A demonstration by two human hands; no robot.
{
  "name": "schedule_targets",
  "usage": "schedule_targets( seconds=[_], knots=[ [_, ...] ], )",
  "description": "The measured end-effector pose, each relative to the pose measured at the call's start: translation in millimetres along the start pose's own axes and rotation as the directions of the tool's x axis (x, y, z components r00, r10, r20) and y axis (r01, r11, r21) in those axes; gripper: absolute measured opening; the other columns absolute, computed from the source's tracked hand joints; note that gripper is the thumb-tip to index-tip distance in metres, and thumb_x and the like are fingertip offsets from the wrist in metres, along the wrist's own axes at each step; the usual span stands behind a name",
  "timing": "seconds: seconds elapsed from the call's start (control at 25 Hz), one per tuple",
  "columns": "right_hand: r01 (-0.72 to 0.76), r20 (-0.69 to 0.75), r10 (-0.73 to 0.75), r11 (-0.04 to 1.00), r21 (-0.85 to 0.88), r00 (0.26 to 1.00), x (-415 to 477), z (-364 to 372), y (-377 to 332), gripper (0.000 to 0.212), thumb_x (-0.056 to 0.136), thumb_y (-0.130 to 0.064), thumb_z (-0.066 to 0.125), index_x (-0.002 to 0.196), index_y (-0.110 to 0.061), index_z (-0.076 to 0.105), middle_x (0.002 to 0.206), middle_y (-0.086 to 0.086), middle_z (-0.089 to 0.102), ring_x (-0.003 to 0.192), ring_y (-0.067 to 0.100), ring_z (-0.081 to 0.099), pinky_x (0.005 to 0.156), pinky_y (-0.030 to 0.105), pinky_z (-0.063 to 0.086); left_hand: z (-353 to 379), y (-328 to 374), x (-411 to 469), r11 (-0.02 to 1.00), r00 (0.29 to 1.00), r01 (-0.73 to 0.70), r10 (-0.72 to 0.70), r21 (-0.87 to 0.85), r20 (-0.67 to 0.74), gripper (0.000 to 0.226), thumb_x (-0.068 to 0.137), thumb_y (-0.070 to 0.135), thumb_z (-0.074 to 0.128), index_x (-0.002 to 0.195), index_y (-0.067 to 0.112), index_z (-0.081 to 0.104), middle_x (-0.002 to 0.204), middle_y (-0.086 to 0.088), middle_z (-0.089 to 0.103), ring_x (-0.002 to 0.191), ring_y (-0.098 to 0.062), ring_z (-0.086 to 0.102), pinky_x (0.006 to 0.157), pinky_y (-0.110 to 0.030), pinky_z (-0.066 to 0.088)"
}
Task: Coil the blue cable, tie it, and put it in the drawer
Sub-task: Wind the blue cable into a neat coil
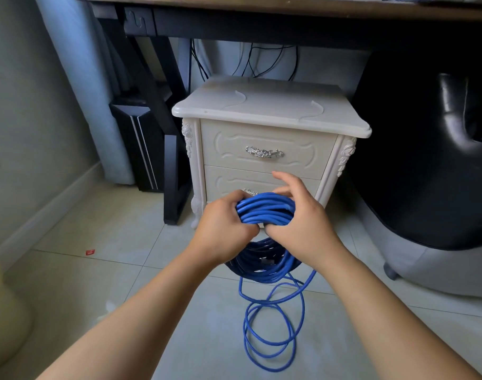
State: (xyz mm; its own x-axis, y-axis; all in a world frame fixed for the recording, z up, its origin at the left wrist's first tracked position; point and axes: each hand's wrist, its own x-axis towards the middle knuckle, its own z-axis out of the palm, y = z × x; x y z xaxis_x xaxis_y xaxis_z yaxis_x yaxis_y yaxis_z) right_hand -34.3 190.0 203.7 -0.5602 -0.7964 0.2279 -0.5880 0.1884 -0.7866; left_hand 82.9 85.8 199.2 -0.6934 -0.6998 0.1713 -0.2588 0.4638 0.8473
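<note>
The blue cable [264, 211] is gathered into a thick coil held upright in front of a white nightstand. My left hand [223, 229] grips the coil's top left with curled fingers. My right hand [300, 218] holds the top right, thumb underneath and fingers partly spread over the strands. The lower coil [264, 267] hangs below both hands. Several loose loops [270, 333] trail onto the tiled floor. Both nightstand drawers are closed: the upper drawer [264, 149] has a silver handle, and the lower drawer [234, 182] is partly hidden behind my hands.
The white nightstand [270, 105] stands under a dark wooden desk [261, 12]. A black chair [432, 160] sits at the right. Black desk legs [171, 174] and a dark case stand at the left. A small red scrap [90, 252] lies on the floor tiles.
</note>
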Motion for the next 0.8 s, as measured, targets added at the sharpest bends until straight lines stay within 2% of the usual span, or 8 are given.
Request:
schedule_targets(
  seconds=[0.2, 0.32, 0.44, 0.48, 0.56, 0.64, 0.72, 0.8],
  knots=[
    [-0.163, 0.026, 0.163, 0.935, 0.315, 0.986, -1, -5, 9, 0.059, 0.072, -0.016, 0.08, 0.12, -0.04, 0.055, 0.11, -0.018, 0.066, 0.099, -0.001, 0.064, 0.09, 0.026, 0.05, -5, 2, 5, 0.927, 0.98, 0.156, -0.19, -0.34, -0.067, 0.022, 0.062, 0.006, 0.064, 0.082, 0.017, 0.063, 0.053, 0.012, 0.05, 0.05, -0.012, 0.042, 0.053, -0.024, 0.036],
    [-0.183, -0.088, 0.246, 0.875, 0.448, 0.965, -3, 2, 7, 0.057, 0.074, -0.02, 0.081, 0.12, -0.041, 0.054, 0.114, -0.018, 0.064, 0.102, -0.003, 0.062, 0.089, 0.021, 0.048, -3, 5, 5, 0.854, 0.962, 0.171, -0.253, -0.492, -0.104, 0.016, 0.056, 0.005, 0.058, 0.068, 0.014, 0.051, 0.055, 0.003, 0.041, 0.054, -0.017, 0.034, 0.052, -0.028, 0.029],
    [-0.188, -0.185, 0.344, 0.805, 0.562, 0.921, -5, 12, 2, 0.056, 0.078, -0.021, 0.079, 0.125, -0.036, 0.052, 0.114, -0.019, 0.062, 0.096, -0.01, 0.061, 0.083, 0.016, 0.045, 1, 8, 4, 0.784, 0.941, 0.194, -0.319, -0.589, -0.115, 0.018, 0.062, -0.002, 0.057, 0.069, 0.012, 0.048, 0.057, -0.002, 0.042, 0.058, -0.02, 0.036, 0.056, -0.03, 0.031],
    [-0.196, -0.16, 0.378, 0.744, 0.639, 0.912, -6, 17, 3, 0.055, 0.077, -0.02, 0.08, 0.124, -0.032, 0.053, 0.11, -0.015, 0.065, 0.095, -0.004, 0.064, 0.085, 0.02, 0.048, 2, 8, 5, 0.738, 0.925, 0.212, -0.364, -0.641, -0.112, 0.017, 0.061, 0.0, 0.057, 0.072, 0.012, 0.05, 0.058, -0.004, 0.044, 0.061, -0.022, 0.039, 0.06, -0.033, 0.034],
    [-0.256, -0.014, 0.432, 0.56, 0.788, 0.902, -8, 30, 3, 0.052, 0.071, -0.018, 0.081, 0.117, -0.026, 0.057, 0.1, -0.002, 0.067, 0.098, 0.017, 0.069, 0.091, 0.041, 0.055, 3, 9, 4, 0.604, 0.882, 0.249, -0.465, -0.757, -0.082, 0.019, 0.062, 0.001, 0.056, 0.079, 0.01, 0.053, 0.06, -0.006, 0.048, 0.066, -0.024, 0.044, 0.067, -0.038, 0.037],
    [-0.309, 0.109, 0.45, 0.399, 0.863, 0.886, -7, 37, 3, 0.045, 0.071, -0.012, 0.077, 0.112, -0.015, 0.058, 0.093, 0.011, 0.065, 0.093, 0.031, 0.069, 0.092, 0.055, 0.053, 8, 11, 1, 0.491, 0.862, 0.264, -0.506, -0.83, -0.025, 0.019, 0.071, -0.005, 0.052, 0.084, 0.009, 0.052, 0.062, -0.006, 0.048, 0.066, -0.024, 0.047, 0.065, -0.036, 0.041],
    [-0.327, 0.088, 0.513, 0.397, 0.858, 0.854, -2, 34, 6, 0.029, 0.075, -0.001, 0.07, 0.102, -0.007, 0.061, 0.085, 0.016, 0.062, 0.083, 0.032, 0.066, 0.092, 0.058, 0.051, 14, 11, -3, 0.456, 0.888, 0.265, -0.459, -0.85, 0.03, 0.022, 0.076, -0.009, 0.051, 0.088, 0.009, 0.052, 0.064, -0.005, 0.048, 0.062, -0.02, 0.049, 0.062, -0.032, 0.044],
    [-0.34, 0.037, 0.581, 0.422, 0.84, 0.813, 4, 26, 10, 0.024, 0.073, 0.006, 0.065, 0.091, -0.009, 0.062, 0.079, 0.015, 0.06, 0.077, 0.031, 0.061, 0.087, 0.055, 0.052, 15, 10, -4, 0.537, 0.921, 0.293, -0.38, -0.791, 0.083, 0.022, 0.078, -0.006, 0.057, 0.091, 0.012, 0.055, 0.073, -0.006, 0.052, 0.068, -0.019, 0.053, 0.066, -0.033, 0.047]
  ],
)
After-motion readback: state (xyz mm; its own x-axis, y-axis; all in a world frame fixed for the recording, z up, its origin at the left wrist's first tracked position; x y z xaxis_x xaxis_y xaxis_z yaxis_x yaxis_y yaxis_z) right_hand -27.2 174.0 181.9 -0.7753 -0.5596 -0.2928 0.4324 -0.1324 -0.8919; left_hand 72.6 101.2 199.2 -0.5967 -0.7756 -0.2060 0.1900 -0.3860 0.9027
